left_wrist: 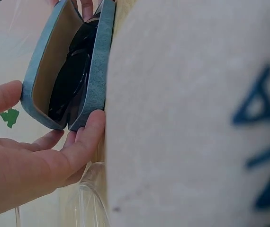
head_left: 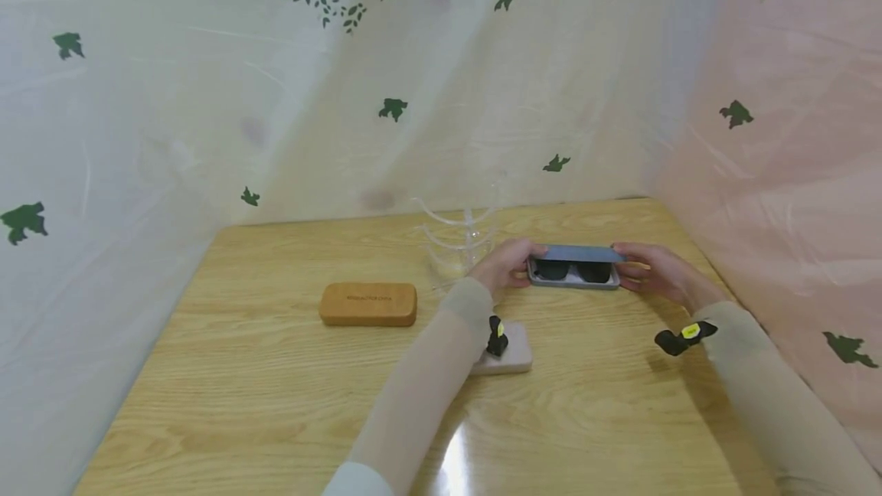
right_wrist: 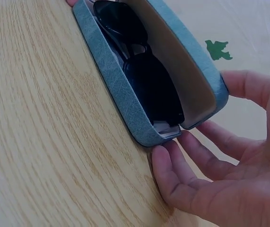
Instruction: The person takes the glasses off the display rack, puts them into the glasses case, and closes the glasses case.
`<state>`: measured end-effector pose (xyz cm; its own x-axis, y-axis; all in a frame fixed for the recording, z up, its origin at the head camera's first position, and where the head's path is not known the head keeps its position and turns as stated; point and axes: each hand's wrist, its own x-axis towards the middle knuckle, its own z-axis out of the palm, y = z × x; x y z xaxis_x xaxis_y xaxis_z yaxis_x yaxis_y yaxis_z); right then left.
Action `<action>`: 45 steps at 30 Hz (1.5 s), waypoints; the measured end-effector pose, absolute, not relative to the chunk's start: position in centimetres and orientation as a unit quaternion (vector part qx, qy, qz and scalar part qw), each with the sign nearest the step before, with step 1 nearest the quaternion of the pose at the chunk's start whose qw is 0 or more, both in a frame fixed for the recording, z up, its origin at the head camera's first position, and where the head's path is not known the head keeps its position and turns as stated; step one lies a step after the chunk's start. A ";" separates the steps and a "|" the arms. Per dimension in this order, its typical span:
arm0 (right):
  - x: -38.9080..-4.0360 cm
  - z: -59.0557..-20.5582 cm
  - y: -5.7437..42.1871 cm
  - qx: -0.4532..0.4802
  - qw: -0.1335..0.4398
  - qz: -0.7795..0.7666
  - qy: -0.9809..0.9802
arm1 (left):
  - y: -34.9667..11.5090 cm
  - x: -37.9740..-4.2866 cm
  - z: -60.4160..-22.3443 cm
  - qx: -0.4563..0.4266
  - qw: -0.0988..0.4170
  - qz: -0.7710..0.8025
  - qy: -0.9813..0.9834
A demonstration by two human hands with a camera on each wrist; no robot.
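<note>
A blue-grey glasses case (head_left: 582,252) stands toward the back right of the table, its lid partly raised. Inside lie dark sunglasses (right_wrist: 151,85), with both lenses showing in the right wrist view. My left hand (head_left: 503,265) holds the left end of the case, thumb at the lid's edge and other fingers along the base. At the opposite end, my right hand (head_left: 658,274) grips in the same way. The wrist views show the fingertips of each hand right at the case's rounded corners, and a tan lining (left_wrist: 54,56) within the lid.
Behind my left hand stands a clear tiered glasses rack (head_left: 468,232). A tan-orange glasses case (head_left: 368,305) lies shut to the left. Under my left forearm shows a pale pink case (head_left: 517,354), partly hidden. Leaf-printed curtains (head_left: 441,75) enclose the wooden table (head_left: 276,396).
</note>
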<state>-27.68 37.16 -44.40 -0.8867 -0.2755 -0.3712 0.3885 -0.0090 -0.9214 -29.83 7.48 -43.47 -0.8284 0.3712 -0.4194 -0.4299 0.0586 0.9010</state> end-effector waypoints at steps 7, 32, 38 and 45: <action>-27.3 -44.7 37.4 0.033 0.229 -0.702 0.673 | 7.3 -29.6 -43.8 -0.022 0.283 0.663 0.693; -26.7 -45.1 37.8 0.029 0.222 -0.707 0.671 | 7.6 -29.2 -43.8 -0.018 0.279 0.661 0.696; -27.4 -44.6 37.0 0.030 0.218 -0.691 0.688 | 8.1 -28.9 -43.0 0.000 0.238 0.606 0.759; -27.7 -42.4 36.2 0.004 0.189 -0.552 0.812 | 9.1 -27.5 -39.6 0.105 0.173 0.445 0.873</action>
